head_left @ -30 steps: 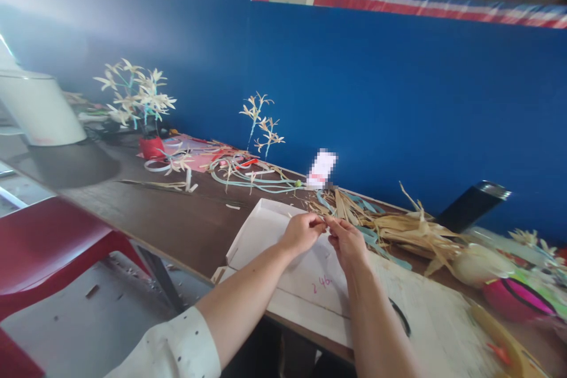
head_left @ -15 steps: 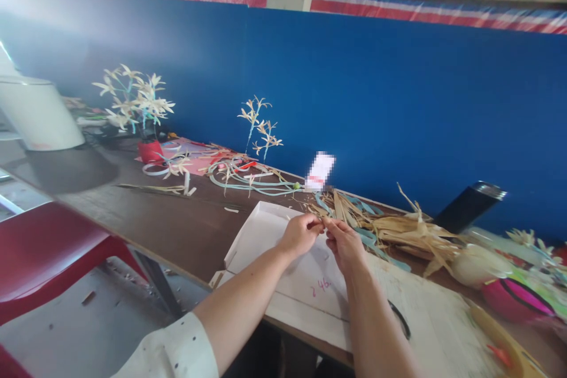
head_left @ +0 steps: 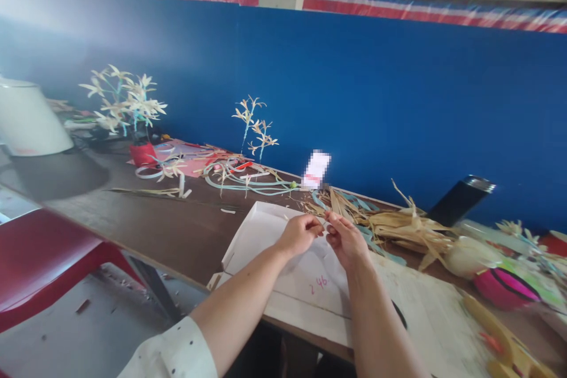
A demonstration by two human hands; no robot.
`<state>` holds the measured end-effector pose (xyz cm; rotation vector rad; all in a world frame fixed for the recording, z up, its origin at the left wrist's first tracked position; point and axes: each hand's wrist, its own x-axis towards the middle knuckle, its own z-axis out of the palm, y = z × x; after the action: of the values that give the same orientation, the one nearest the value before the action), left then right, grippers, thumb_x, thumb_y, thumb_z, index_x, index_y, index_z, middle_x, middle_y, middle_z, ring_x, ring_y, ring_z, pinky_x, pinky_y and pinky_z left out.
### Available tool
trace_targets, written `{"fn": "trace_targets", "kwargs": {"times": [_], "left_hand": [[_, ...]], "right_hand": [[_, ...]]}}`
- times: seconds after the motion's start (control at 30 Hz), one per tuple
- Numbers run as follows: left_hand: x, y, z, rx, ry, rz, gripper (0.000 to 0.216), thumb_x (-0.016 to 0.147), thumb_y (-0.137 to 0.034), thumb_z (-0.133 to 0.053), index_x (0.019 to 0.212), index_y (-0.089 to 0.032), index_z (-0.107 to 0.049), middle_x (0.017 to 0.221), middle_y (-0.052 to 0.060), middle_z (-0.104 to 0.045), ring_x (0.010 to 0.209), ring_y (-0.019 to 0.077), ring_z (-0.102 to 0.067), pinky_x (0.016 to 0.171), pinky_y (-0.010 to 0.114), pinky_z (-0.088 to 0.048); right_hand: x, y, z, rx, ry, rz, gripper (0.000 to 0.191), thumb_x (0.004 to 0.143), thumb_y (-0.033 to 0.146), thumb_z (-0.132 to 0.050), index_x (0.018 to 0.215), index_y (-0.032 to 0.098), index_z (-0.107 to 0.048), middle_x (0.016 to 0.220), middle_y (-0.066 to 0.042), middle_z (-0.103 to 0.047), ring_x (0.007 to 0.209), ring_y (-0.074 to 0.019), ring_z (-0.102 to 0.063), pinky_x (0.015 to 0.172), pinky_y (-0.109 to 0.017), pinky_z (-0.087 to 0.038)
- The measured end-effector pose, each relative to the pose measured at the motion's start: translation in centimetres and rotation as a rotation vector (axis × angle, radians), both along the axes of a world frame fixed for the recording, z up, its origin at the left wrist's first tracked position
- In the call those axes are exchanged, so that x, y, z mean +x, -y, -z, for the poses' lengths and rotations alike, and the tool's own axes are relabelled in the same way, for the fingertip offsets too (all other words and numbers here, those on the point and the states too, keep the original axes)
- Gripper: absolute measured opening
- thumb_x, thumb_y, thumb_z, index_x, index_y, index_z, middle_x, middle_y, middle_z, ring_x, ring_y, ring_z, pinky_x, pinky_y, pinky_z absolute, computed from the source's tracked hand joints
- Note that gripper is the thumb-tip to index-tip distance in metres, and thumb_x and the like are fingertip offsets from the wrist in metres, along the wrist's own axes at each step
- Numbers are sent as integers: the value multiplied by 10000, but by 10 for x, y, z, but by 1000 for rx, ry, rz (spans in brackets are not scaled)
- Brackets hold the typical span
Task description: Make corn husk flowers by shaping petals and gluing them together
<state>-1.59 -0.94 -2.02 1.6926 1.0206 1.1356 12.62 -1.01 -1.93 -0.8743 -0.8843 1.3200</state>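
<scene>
My left hand (head_left: 300, 234) and my right hand (head_left: 347, 240) are close together above a white cardboard box lid (head_left: 261, 230). The fingers of both are pinched, fingertips nearly meeting. Something thin and small seems to run between them, too small to make out. Just beyond the right hand lies a heap of dried corn husks (head_left: 394, 221) mixed with pale blue-green strips. Behind the hands, two husk flower stems (head_left: 248, 115) with blue-wrapped stalks stand against the blue partition.
A red pot (head_left: 143, 155) holding husk flowers and a white kettle (head_left: 33, 121) stand on the left. Coiled pale tubing (head_left: 248, 191) lies mid-table. A black flask (head_left: 460, 201) leans at right near a pink pouch (head_left: 505, 288). A red chair (head_left: 48, 266) is at left.
My right fingertips have drawn slightly away from the left ones and risen a little. The whole view has shifted somewhat, with the table things appearing further left.
</scene>
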Motion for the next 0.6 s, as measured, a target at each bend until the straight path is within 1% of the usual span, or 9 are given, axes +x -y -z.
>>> {"fn": "trace_targets", "kwargs": {"times": [0.2,0.33,0.4,0.47,0.6], "left_hand": [[-1,1,-1,10,-38,-7,196,769,-297,-530,764,-156,-665,779,28,-685,718,133,-595,699,231,-451],[-2,-1,-1,-8,-4,-64,264,768,-328,-557,951,-171,-665,921,50,-689,793,145,-607,745,244,-463],[-2,-2,0,-7,27,-68,297,746,-337,-593,981,-166,-651,953,59,-684,824,147,-610,760,240,-464],[-2,-3,1,-7,40,-61,280,724,-341,-619,930,-155,-654,905,55,-688,797,142,-613,734,230,-466],[-2,-4,2,-71,26,-59,231,723,-348,-601,804,-140,-659,689,26,-660,603,118,-568,562,209,-429]], "right_hand": [[-2,0,-1,-9,26,85,239,569,326,-799,731,175,-710,700,3,-575,507,-40,-365,376,-155,-270],[-3,-1,-1,-18,51,95,265,554,344,-806,731,170,-715,652,5,-552,494,-38,-341,383,-158,-259],[-4,-1,-1,-20,73,90,267,559,354,-800,730,168,-714,614,12,-532,478,-38,-330,385,-169,-254],[-5,-1,1,-20,97,83,269,562,360,-797,729,166,-713,577,22,-506,466,-39,-325,389,-180,-250],[-6,-2,4,-25,141,90,292,563,380,-791,744,166,-710,532,37,-469,447,-46,-321,390,-201,-236]]}}
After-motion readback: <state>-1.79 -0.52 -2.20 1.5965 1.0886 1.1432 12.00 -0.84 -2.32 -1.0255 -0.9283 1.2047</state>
